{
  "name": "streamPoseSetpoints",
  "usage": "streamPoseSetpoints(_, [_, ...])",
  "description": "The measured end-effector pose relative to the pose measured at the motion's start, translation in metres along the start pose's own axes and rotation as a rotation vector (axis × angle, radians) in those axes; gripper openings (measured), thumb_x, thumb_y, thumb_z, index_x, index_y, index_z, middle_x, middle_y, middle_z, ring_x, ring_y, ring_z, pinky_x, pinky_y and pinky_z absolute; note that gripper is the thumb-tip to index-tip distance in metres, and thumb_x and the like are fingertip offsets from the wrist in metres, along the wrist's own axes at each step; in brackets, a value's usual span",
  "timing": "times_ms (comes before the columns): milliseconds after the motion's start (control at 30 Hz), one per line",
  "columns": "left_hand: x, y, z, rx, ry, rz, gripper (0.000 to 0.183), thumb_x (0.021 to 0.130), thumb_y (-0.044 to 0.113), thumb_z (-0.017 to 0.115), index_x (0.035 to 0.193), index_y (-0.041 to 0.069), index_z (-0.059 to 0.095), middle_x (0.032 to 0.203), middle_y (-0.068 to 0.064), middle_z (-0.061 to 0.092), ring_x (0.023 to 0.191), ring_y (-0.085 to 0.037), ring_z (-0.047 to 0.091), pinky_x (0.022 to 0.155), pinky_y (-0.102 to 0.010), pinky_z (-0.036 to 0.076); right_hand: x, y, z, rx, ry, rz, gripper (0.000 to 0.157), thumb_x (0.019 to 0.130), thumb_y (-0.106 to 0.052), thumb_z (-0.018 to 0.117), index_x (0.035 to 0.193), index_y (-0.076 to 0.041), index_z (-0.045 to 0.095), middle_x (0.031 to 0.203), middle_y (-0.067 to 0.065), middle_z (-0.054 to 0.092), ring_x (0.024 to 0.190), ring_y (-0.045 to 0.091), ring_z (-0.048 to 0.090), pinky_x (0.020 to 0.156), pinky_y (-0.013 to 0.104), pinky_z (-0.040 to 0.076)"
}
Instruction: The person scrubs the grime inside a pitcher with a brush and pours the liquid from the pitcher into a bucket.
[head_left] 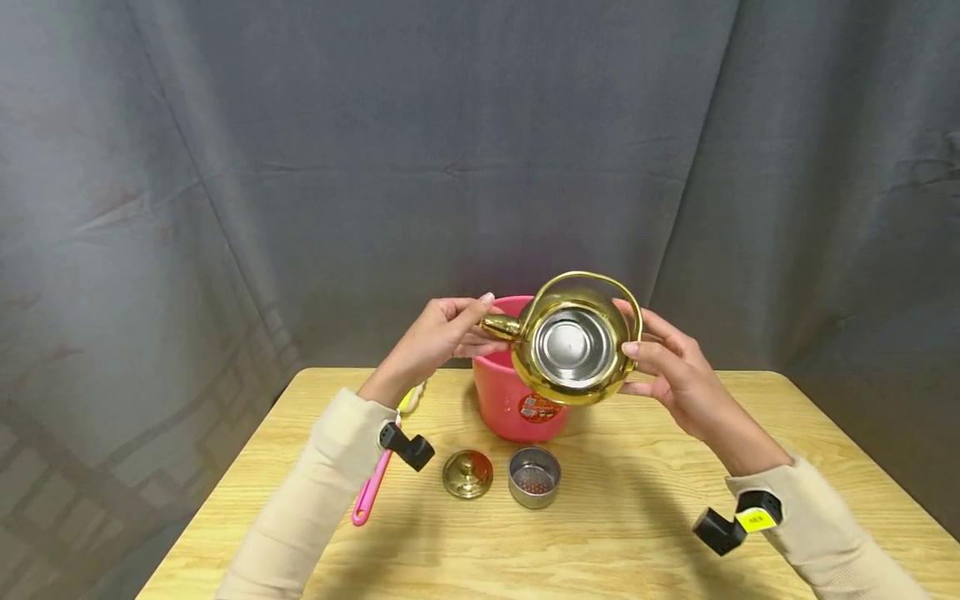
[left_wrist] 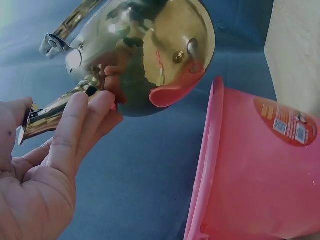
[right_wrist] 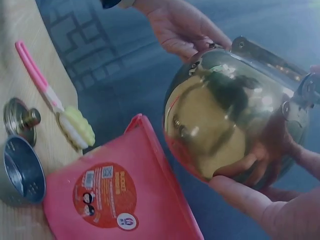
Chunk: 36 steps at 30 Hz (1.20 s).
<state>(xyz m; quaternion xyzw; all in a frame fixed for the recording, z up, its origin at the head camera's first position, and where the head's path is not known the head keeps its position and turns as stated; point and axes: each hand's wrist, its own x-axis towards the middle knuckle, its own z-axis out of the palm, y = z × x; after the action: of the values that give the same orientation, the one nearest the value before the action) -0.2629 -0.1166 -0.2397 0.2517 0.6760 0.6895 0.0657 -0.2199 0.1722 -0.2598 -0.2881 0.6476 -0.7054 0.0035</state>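
A shiny gold teapot (head_left: pixel 573 393) with a raised hoop handle hangs in the air above the pink bucket (head_left: pixel 517 412), its lidless opening tilted toward the head camera. The silvery inside shows, and I see nothing lying in it. My left hand (head_left: pixel 442 333) holds the spout (head_left: pixel 501 326), thumb on one side and fingers on the other, as the left wrist view also shows. On the opposite side my right hand (head_left: pixel 667 362) grips the body, with the thumb near the rim by the handle's base. In the right wrist view those fingers spread along the teapot's underside.
On the wooden table (head_left: pixel 600 542) before the bucket lie a gold lid (head_left: pixel 467 474) with a knob and a metal strainer cup (head_left: pixel 534 477) with a perforated bottom. Left of them lies a brush with a pink handle (head_left: pixel 372 490) and yellow sponge head (right_wrist: pixel 76 127). Grey curtain (head_left: pixel 450 167) hangs behind.
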Motion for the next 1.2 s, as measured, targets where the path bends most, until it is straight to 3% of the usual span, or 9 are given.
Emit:
streamPoseSetpoints(333, [-0.010,-0.004,0.007,0.027,-0.052,-0.001,0.043,0.088,0.034,0.053,0.107,-0.005,0.059,0.092,-0.020,0.063,0.084,-0.036,0.060,0.074,-0.042,0.047,-0.019,-0.002,-0.002,0.057,0.029,0.135,0.048,0.092,-0.016,0.041,0.138,-0.015,0.030,0.133,0.020,0.024,0.103,0.038,0.050,0.074,0.048,0.046])
streamPoseSetpoints(633, [-0.015,-0.020,0.017,-0.013,-0.056,0.020,0.035,0.092,0.019,0.048,0.109,-0.011,0.056,0.108,-0.018,0.058,0.089,-0.032,0.060,0.079,-0.043,0.045,-0.035,0.002,-0.005,0.096,0.029,0.174,0.046,0.093,-0.016,0.038,0.138,-0.015,0.030,0.131,0.019,0.023,0.100,0.037,0.052,0.073,0.049,0.046])
streamPoseSetpoints(800, [-0.020,-0.027,0.024,-0.029,-0.060,0.025,0.034,0.093,0.017,0.045,0.112,-0.009,0.055,0.114,-0.019,0.054,0.092,-0.031,0.059,0.080,-0.043,0.044,-0.042,0.006,-0.009,0.098,0.041,0.186,0.044,0.093,-0.018,0.038,0.137,-0.016,0.032,0.127,0.017,0.032,0.096,0.037,0.054,0.072,0.050,0.046])
streamPoseSetpoints(1000, [-0.023,-0.039,0.032,-0.143,-0.065,0.052,0.039,0.092,0.022,0.048,0.116,-0.008,0.052,0.113,-0.020,0.055,0.096,-0.032,0.057,0.084,-0.045,0.040,-0.049,0.009,-0.013,0.094,0.035,0.192,0.044,0.093,-0.019,0.035,0.137,-0.016,0.030,0.127,0.015,0.033,0.098,0.037,0.053,0.072,0.051,0.046])
streamPoseSetpoints(1200, [-0.028,-0.055,0.047,-0.243,-0.076,0.044,0.047,0.090,0.024,0.051,0.122,-0.010,0.044,0.117,-0.020,0.052,0.106,-0.033,0.051,0.089,-0.044,0.037,-0.058,0.016,-0.020,0.167,0.036,0.203,0.040,0.094,-0.017,0.030,0.133,-0.020,0.037,0.123,0.009,0.040,0.098,0.033,0.053,0.073,0.051,0.045])
